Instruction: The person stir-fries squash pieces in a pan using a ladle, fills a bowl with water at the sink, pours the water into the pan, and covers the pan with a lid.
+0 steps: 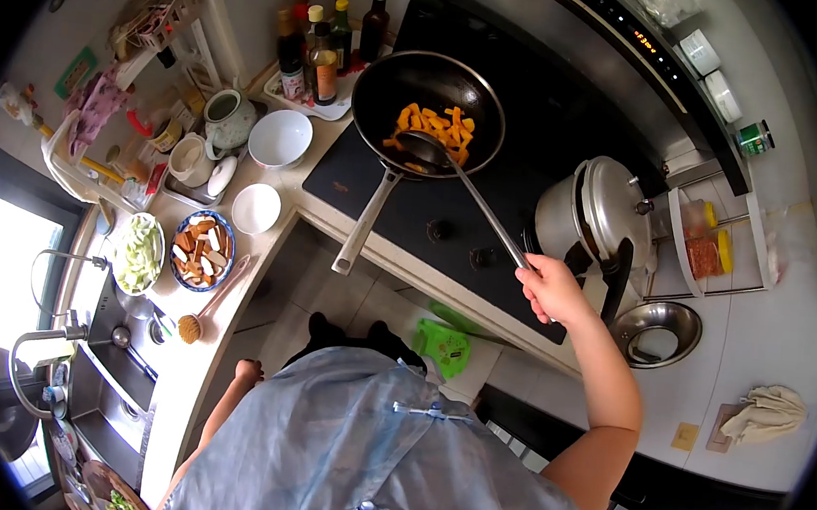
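My right hand (556, 290) is closed around the handle of a long metal ladle (492, 212). The ladle's bowl rests among orange chunks (455, 130), apparently pumpkin or carrot, inside a dark wok (382, 92). The wok sits on the black cooktop, its metal handle (367, 222) pointing toward me with no hand on it. My left hand (249, 371) hangs low at my side near the counter edge, fingers curled and nothing visible in them. Closest to it on the counter lies a wooden-handled brush (193, 327).
A pressure cooker (601, 212) stands right of the wok; a steel bowl (656, 334) is beyond it. On the left counter are two white bowls (280, 139), a plate of pale green slices (139, 253) and a blue-rimmed plate of brown-and-white pieces (202, 250). Bottles (323, 64) stand behind.
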`<action>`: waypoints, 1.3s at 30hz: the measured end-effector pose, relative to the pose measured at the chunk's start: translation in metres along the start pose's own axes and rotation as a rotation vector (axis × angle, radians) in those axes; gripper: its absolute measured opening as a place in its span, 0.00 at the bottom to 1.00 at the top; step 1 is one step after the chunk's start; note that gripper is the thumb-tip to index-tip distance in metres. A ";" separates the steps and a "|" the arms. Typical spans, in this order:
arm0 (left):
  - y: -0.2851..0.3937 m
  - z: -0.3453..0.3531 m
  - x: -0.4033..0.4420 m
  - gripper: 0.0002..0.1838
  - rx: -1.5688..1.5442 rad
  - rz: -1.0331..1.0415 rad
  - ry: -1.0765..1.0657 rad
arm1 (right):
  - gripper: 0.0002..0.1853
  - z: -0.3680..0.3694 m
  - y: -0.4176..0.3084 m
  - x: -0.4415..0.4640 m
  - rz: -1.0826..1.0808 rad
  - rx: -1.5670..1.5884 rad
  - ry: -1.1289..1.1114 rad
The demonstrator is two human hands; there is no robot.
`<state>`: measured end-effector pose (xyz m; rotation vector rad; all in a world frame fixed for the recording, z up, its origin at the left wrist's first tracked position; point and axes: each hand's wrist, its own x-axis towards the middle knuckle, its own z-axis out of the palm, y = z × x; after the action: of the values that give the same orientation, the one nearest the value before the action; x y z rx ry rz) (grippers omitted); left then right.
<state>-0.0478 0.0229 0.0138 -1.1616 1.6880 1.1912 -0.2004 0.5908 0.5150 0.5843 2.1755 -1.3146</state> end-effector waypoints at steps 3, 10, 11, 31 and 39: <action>0.008 0.002 -0.004 0.12 0.003 0.011 -0.011 | 0.06 0.001 0.006 0.003 -0.073 0.056 -0.014; 0.016 0.007 -0.006 0.12 0.010 0.016 -0.033 | 0.05 -0.008 -0.011 -0.007 0.028 0.350 -0.232; 0.016 0.008 -0.007 0.13 0.017 0.023 -0.036 | 0.06 -0.007 -0.007 0.002 0.026 0.305 -0.203; 0.070 0.016 -0.118 0.13 0.161 0.125 0.150 | 0.18 -0.044 -0.004 0.025 -0.225 -0.591 0.265; 0.025 0.002 -0.058 0.13 0.153 0.109 0.109 | 0.13 0.020 0.020 0.098 -0.208 0.246 0.370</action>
<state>-0.0535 0.0429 0.0732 -1.0690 1.9108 1.0594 -0.2591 0.5903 0.4321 0.7628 2.4384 -1.7157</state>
